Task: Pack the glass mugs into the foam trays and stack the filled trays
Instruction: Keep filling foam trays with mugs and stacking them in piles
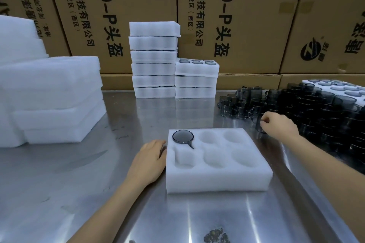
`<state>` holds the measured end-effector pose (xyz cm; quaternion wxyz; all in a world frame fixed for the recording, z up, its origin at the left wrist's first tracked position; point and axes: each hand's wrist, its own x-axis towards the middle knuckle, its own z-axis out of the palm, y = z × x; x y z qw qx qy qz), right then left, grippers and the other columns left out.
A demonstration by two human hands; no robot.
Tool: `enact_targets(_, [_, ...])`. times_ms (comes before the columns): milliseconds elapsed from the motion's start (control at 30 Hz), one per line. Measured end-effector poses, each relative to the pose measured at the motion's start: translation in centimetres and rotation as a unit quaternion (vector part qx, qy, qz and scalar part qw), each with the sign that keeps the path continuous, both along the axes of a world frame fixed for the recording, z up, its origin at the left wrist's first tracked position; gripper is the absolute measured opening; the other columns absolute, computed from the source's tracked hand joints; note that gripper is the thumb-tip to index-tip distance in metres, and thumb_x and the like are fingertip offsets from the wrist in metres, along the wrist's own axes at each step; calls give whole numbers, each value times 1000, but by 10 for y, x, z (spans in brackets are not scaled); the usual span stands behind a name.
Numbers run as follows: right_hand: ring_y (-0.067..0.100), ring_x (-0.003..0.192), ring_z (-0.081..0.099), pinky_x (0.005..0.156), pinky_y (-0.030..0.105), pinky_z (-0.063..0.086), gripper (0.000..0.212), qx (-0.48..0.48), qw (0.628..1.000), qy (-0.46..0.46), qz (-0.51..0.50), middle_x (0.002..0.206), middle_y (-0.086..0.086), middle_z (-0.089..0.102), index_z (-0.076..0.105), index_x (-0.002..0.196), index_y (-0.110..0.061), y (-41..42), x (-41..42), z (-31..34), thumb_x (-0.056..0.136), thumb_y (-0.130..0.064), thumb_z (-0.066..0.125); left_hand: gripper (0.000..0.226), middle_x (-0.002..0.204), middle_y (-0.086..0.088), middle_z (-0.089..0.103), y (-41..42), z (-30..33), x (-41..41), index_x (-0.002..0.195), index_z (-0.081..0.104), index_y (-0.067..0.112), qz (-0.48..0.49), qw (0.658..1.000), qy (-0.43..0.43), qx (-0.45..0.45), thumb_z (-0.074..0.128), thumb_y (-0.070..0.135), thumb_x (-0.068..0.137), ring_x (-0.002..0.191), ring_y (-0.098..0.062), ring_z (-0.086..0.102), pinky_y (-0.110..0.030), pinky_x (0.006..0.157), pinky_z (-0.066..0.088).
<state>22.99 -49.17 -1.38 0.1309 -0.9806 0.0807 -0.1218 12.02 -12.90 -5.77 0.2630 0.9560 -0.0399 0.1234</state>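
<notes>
**Second mug coming up, five pockets still to fill**

My right hand [280,126], right of centre in the frame, has its fingers curled round a dark glass mug [258,124] at the near edge of the mug pile [316,108]; the mug is smoky and see-through, so I cannot tell how firm the grip is. My left hand [152,158] lies flat, fingers relaxed, against the left wall of the foam tray [217,179], apparently steadying it and holding nothing.

The tray sits at frame centre on the desk [98,193]. One mug [182,136] is seated in its upper-left pocket, handle pointing toward the lower-left pocket, where a loose foam plug [185,156] sits. The other four pockets are open.

Risks, as I judge them: the mugs are packed rim to rim, so lifting one could snag a neighbour's handle and tip it onto the steel. The foam is light and the desk slick, so the tray could skid if my left hand eases off. The plug may block that pocket.

The foam is soft, white, matte, with rounded oval wells. The desk is brushed metal. At upper centre stand two stacks of filled trays [154,59], with a pile of empty trays [51,94] at left and cardboard cartons [237,16] behind.
</notes>
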Motion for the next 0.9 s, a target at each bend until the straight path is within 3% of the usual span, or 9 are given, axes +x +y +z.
enact_targets(100, [11,65,54,51,24,40,11,-28,998,-50,35,76,-10,61,56,84,-31,-5,-15,-7,92,-32,48,32,129,4,53,0,0,1,126,51,23,-4,1000,0,2,38,32,99,120,-18,42,-33,95,39])
enact_targets(233, [7,58,45,45,22,31,52,-85,978,-180,54,57,-6,49,50,49,-20,-10,-37,-13,92,-48,42,35,134,5,50,0,0,2,130,50,25,0,1000,7,-5,36,34,99,124,-19,39,-33,97,38])
enact_targets(367, [11,68,45,45,22,30,64,-87,983,-159,8,46,-5,50,56,47,-18,1,-45,-4,93,-57,35,33,132,5,52,0,0,0,124,54,26,-4,1000,7,-13,34,35,99,122,-21,41,-34,95,38])
enact_targets(467, [17,83,48,51,25,40,61,-87,992,-87,-12,55,-2,59,62,55,-19,17,-44,3,91,-61,36,33,132,5,52,-1,0,-1,124,54,26,-7,1000,11,-13,34,35,100,122,-20,40,-32,93,37])
enact_targets(600, [21,67,53,52,26,43,35,-78,994,-73,9,55,-3,53,57,61,-15,34,-47,6,90,-36,56,32,131,5,52,0,0,-2,124,54,25,-12,1000,10,-7,34,34,100,123,-21,41,-34,95,39])
enact_targets(700, [19,85,52,58,29,40,27,-37,986,-144,70,64,-5,57,60,71,-19,48,-55,14,92,-35,56,31,129,6,53,1,-1,-1,122,55,25,-15,1000,9,-13,35,34,99,122,-20,41,-32,90,38])
enact_targets(833, [19,79,44,57,32,43,22,-29,952,-265,149,67,-9,55,59,73,-16,72,-72,43,89,-32,62,7,102,9,56,6,-4,5,92,52,28,-19,1000,12,11,46,31,90,100,-21,50,-27,60,33])
enact_targets(900, [18,76,42,53,30,40,22,-27,934,-317,161,66,-8,53,58,71,-15,77,-80,56,87,-29,64,6,87,15,52,7,-4,8,86,47,32,-5,999,17,50,49,35,81,85,-18,49,-23,50,29])
